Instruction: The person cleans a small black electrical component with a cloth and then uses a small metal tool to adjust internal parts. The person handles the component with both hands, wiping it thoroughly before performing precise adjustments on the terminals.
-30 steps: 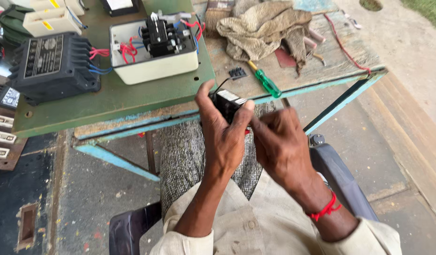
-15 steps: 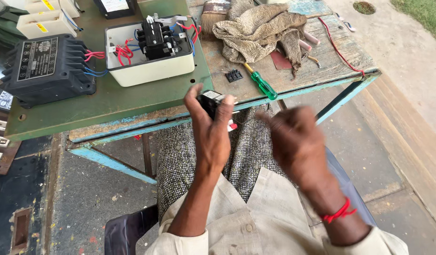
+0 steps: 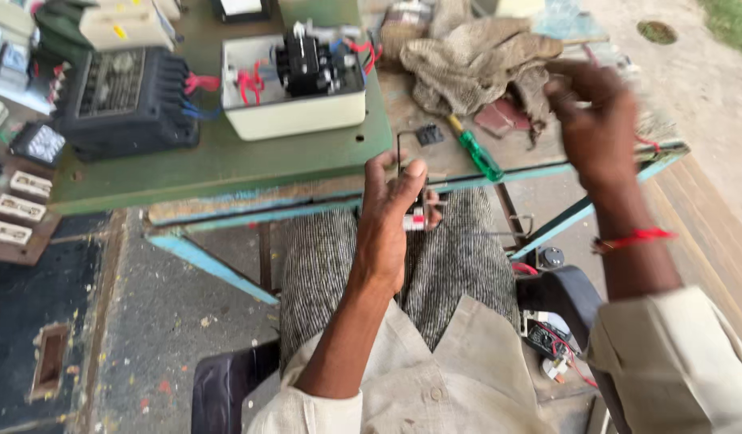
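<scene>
Since the earlier frame the right hand (image 3: 600, 120) has lifted away from the lap and now reaches over the table's far edge toward the crumpled cloth (image 3: 475, 60); it is blurred, so I cannot tell whether it holds anything. Nearer, the left hand (image 3: 391, 221) grasps a small black electrical part (image 3: 417, 215) above the knees, thumb up, likely to steady it. Beyond lie a green-handled screwdriver (image 3: 477, 154) and an open cream switch box (image 3: 294, 84) on the green table (image 3: 226, 157).
</scene>
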